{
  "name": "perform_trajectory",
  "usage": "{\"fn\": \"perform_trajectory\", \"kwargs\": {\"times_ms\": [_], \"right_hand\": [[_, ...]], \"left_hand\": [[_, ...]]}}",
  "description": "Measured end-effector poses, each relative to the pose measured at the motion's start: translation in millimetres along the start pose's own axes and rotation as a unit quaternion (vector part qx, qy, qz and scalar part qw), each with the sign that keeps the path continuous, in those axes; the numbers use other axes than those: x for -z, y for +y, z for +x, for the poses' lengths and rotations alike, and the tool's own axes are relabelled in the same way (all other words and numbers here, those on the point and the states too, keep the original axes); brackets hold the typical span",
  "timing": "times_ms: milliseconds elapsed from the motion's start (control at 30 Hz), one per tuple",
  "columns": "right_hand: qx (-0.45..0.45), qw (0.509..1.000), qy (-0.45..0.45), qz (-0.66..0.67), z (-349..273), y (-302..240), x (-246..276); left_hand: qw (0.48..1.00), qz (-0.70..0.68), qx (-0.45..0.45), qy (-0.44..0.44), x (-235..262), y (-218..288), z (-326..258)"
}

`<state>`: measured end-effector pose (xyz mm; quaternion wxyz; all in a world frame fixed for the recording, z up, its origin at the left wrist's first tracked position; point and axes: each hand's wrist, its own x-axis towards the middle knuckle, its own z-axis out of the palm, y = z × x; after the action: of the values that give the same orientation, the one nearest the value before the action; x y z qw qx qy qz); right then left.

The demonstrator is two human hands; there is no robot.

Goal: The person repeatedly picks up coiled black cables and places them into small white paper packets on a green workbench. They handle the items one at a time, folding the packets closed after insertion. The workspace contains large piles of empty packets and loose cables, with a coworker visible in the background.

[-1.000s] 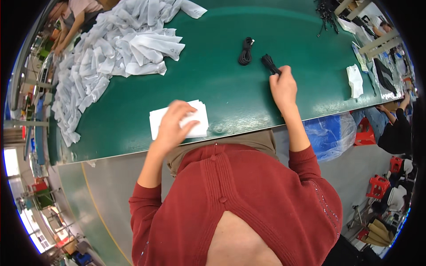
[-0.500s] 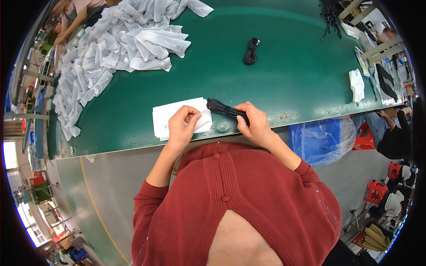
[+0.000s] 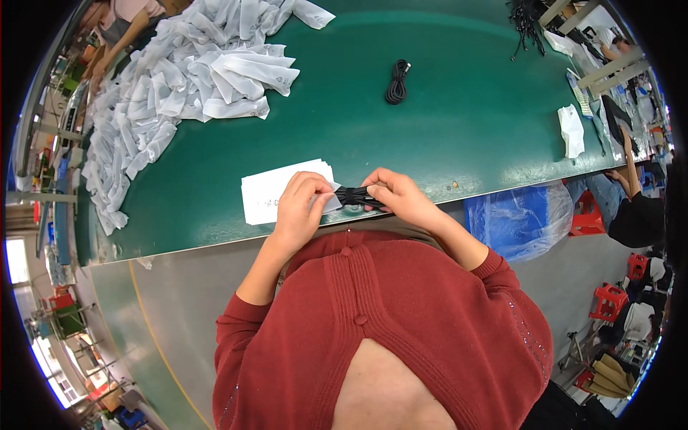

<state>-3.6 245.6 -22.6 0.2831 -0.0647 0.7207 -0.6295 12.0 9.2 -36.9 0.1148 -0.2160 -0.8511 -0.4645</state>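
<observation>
A small stack of flat white bags (image 3: 259,192) lies near the front edge of the green table (image 3: 444,129). My left hand (image 3: 298,209) rests over its right part, thumb and fingers closed on the edge of the top bag. Just right of that edge is a coiled, tied black cable (image 3: 352,196), held lengthwise by my right hand (image 3: 401,196) with thumb on top. The cable's left end meets the bag's edge; how far it goes inside is hidden by my left fingers. Farther back lies a second coiled black cable (image 3: 396,82), untouched.
A large heap of filled translucent bags (image 3: 186,79) covers the back left. At the right stand a crumpled white packet (image 3: 571,132) and hanging black cables (image 3: 527,25). Below the table edge sits a blue bin lined with plastic (image 3: 505,218). Other people work at both far sides.
My right hand has brought the cable left and level, up against the bag's edge. My left hand stays at the bag, moved slightly. The view has shifted a little.
</observation>
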Motion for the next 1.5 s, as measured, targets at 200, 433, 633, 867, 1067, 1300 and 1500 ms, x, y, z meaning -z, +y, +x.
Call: {"fn": "perform_trajectory", "kwargs": {"times_ms": [200, 433, 633, 867, 1067, 1300, 1500], "right_hand": [[0.203, 0.969, 0.030, -0.140, 9.8, 5.9, -8.5], [0.388, 0.904, 0.128, -0.123, 29.6, -20.1, -14.9], [0.273, 0.738, 0.416, -0.456, 94.1, -22.5, 61.7], [0.123, 0.770, 0.316, -0.540, 87.7, -14.5, 77.8], [0.306, 0.680, 0.295, -0.598, 60.4, -14.3, 74.5], [0.220, 0.762, 0.250, -0.555, 51.5, -0.5, 92.0], [0.307, 0.757, 0.274, -0.509, 27.3, 14.2, 69.7]], "left_hand": [[0.998, 0.050, -0.037, 0.003, 8.6, 11.6, 14.1], [0.987, -0.135, 0.077, 0.028, 38.7, 5.6, 46.4], [0.946, -0.187, 0.054, 0.258, 133.5, -10.8, 130.4], [0.998, 0.033, 0.007, 0.060, 71.9, 5.2, 61.5], [0.995, 0.084, 0.007, -0.050, 13.7, -11.8, -0.3], [0.992, 0.120, 0.033, -0.036, 1.4, -14.9, -2.7], [0.991, -0.011, 0.133, 0.015, 3.3, -8.3, -5.1]]}}
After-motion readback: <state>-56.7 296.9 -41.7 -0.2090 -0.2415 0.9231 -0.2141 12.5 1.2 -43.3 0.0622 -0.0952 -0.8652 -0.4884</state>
